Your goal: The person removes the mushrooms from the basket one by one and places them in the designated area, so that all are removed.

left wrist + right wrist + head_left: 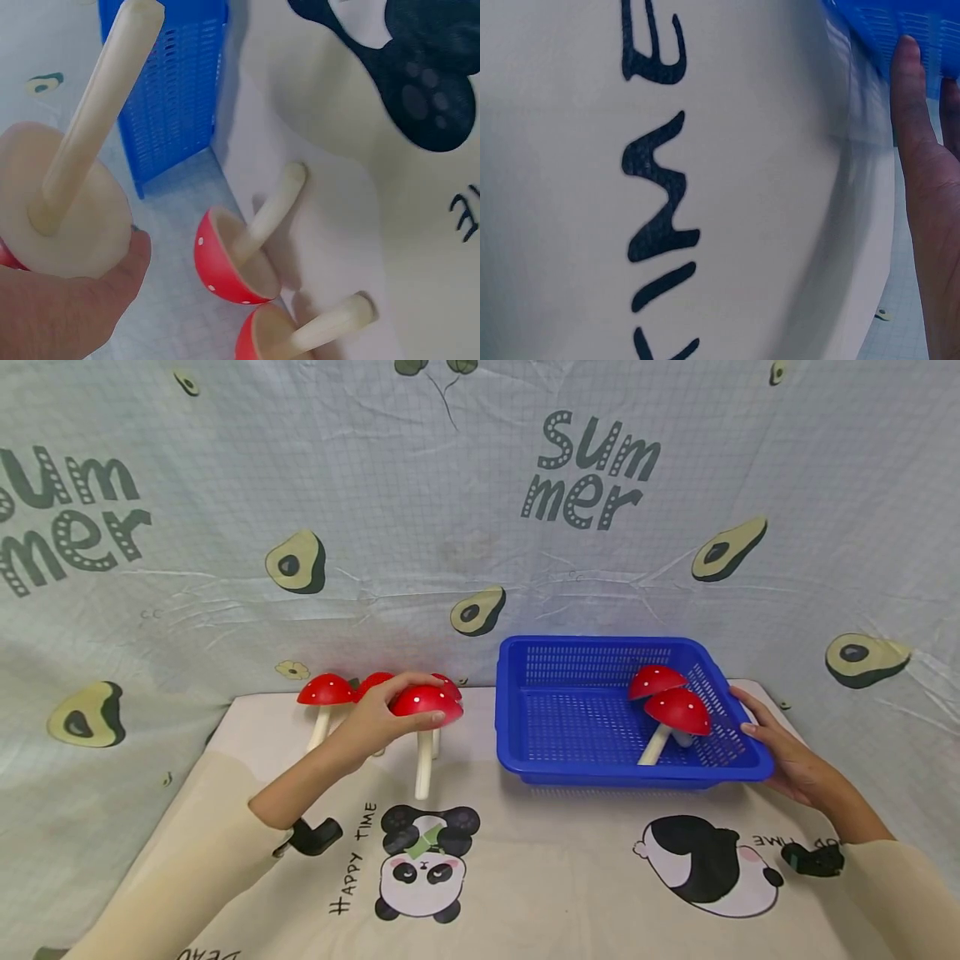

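Observation:
My left hand [393,706] grips a toy mushroom [423,764] by its red, white-dotted cap, with the pale stem pointing down. In the left wrist view the cap's underside and the stem show, with the thumb at the cap's edge. Behind and left of this hand are more mushrooms [326,691], partly hidden by it. To the right is a blue plastic basket [573,772] with two mushrooms [678,712] leaning together at its right side. My right hand [787,760] touches the basket's right side with extended fingers; in the right wrist view they lie against its outer wall.
A pale cloth with panda prints [420,868] and lettering covers the table. Right behind the basket and mushrooms rises a fabric backdrop [390,527] with avocado prints. Dark straps [315,835] show at both wrists.

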Available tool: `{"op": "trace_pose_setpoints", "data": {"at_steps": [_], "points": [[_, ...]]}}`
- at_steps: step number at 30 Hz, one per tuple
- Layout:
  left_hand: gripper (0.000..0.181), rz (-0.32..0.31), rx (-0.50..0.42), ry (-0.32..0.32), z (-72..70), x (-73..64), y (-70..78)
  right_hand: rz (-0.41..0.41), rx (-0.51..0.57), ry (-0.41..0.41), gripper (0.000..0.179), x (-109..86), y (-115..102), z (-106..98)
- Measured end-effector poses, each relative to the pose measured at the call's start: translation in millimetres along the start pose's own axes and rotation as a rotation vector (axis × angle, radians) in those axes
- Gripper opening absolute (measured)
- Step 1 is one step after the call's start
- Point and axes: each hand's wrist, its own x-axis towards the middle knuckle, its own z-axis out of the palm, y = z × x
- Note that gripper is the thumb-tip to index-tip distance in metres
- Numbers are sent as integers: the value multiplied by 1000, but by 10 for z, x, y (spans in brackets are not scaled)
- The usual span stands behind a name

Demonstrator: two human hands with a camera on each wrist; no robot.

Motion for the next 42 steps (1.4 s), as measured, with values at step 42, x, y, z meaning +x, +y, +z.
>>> {"op": "trace_pose_setpoints", "data": {"at_steps": [42], "points": [[69,-94,139,-256,248,-262,-693,-14,-6,0,62,1,10,12]]}}
